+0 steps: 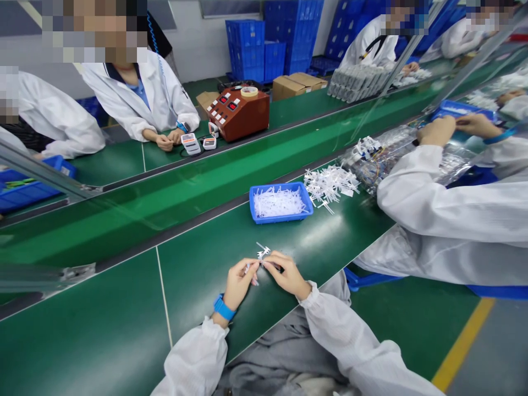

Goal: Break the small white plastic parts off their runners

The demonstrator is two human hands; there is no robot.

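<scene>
My left hand point(240, 280), with a blue band at its wrist, is closed in a pinch on a small white plastic part point(263, 252). From the other side my right hand point(286, 273) pinches the same part, and the fingertips of both hands nearly meet. Thin white arms of the part stick up beyond my fingers; its lower end is hidden. Just past my hands stands a blue tray point(280, 220) filled with small whitish, translucent pieces. Against its right side lies a loose pile of white plastic parts point(332, 184) with thin arms.
A co-worker's hands point(437, 131) are busy at the right, beside plastic bags of wired parts point(383, 157). Beyond the green conveyor belt point(198, 173), a brown box with red displays point(243, 113) sits near another person's hands point(165, 141). A metal post point(45, 170) rises at the left.
</scene>
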